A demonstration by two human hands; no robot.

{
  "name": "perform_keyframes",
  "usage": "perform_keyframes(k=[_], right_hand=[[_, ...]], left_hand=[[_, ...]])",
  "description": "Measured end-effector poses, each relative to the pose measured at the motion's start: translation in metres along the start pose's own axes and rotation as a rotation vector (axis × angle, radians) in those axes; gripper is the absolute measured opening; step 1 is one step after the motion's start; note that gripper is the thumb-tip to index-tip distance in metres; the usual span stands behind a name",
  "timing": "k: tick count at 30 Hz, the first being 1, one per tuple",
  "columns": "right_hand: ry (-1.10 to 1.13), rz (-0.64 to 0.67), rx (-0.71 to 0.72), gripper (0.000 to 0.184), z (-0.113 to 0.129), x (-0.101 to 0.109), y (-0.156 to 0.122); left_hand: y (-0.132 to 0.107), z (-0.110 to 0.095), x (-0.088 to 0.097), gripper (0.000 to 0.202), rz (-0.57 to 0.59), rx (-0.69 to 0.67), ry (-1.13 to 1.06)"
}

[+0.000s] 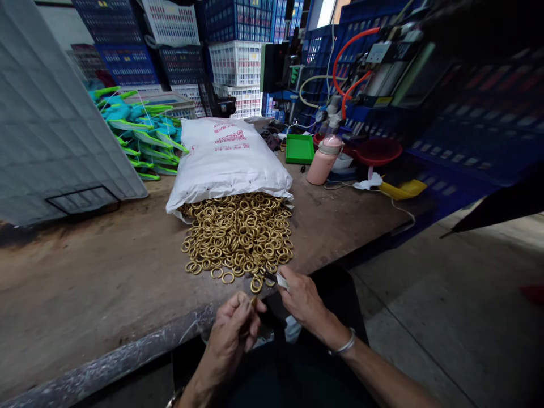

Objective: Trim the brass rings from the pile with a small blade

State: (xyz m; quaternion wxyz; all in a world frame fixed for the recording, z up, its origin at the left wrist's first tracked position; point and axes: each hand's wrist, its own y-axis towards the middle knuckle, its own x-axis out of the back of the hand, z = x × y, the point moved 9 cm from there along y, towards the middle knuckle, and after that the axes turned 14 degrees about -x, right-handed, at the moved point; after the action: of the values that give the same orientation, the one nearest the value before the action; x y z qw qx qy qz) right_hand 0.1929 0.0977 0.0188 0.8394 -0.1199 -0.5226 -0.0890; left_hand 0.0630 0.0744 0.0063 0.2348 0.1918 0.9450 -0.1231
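Note:
Pinched between the fingertips of my left hand (236, 326) is a brass-coloured ring (254, 300), mostly hidden by the fingers, held just off the table's front edge. My right hand (304, 297) is closed round a small tool (281, 281) with a whitish handle and a thin dark tip; its exact kind I cannot make out. That tip points left, close to a few rings at the table edge. Just beyond both hands lies a heap of brass-coloured rings (240, 232), spilling from the mouth of a white sack (229, 161) with red print.
Bright green and blue items (144, 133) are piled behind a large pale panel (63, 113) on the left. A green tray (300, 149), a pink bottle (324, 160) and a red dish (378, 152) stand at back right. Stacked crates (236, 62) line the rear.

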Motion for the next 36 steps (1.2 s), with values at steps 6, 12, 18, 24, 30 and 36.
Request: perform_keyframes(k=[6,12,18,24,30,36], right_hand=[[-0.131,-0.004,-0.058,0.015,0.003,-0.009,0.005],[-0.178,-0.020,-0.060,0.016,0.002,-0.008,0.008],[0.034,-0.001,0.076,0.016,0.011,-0.005,-0.001],[0.206,0.101,0.250,0.023,0.039,-0.003,-0.021],[0.352,0.167,0.168,0.009,0.044,-0.003,-0.020],[0.559,0.292,-0.042,0.022,0.035,-0.016,-0.015]], left_hand=[[0.004,-0.005,0.008,0.021,-0.110,-0.014,-0.174],[0.003,0.001,0.015,0.019,-0.187,0.069,-0.304],[0.008,0.009,0.019,0.022,-0.146,0.038,-0.213],[0.012,0.016,0.026,0.028,-0.151,-0.014,0.068],[0.013,0.014,0.027,0.028,-0.097,-0.026,0.181],[0.014,0.000,0.028,0.026,-0.122,-0.141,0.313]])
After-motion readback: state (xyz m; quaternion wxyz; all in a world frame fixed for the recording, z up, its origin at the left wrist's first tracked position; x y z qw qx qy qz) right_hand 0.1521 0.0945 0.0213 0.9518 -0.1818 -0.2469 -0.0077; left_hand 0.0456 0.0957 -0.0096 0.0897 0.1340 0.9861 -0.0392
